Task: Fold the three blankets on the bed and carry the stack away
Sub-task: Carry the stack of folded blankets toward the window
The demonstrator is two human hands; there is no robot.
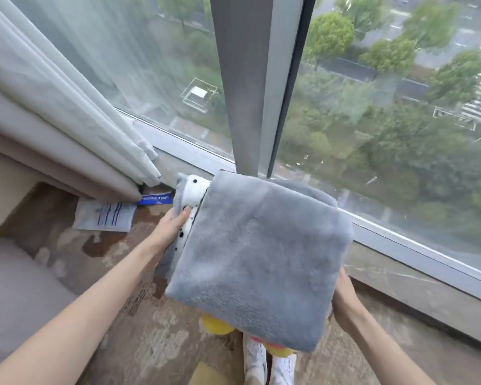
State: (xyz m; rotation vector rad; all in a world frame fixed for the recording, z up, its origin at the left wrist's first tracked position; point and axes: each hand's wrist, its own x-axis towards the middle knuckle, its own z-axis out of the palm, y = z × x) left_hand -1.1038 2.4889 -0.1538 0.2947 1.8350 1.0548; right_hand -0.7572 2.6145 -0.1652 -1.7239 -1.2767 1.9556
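Note:
I hold a stack of folded blankets in the air in front of a large window. On top lies a grey fleece blanket. Under it shows the edge of a white blanket with black spots, and a yellow and red one peeks out below. My left hand grips the stack's left side, thumb curled over the spotted edge. My right hand holds the right side from beneath, its fingers hidden under the fleece.
A floor-to-ceiling window with a grey mullion stands close ahead. Pale curtains hang at the left, with a white packet on the mottled carpet below them. My white shoes show under the stack.

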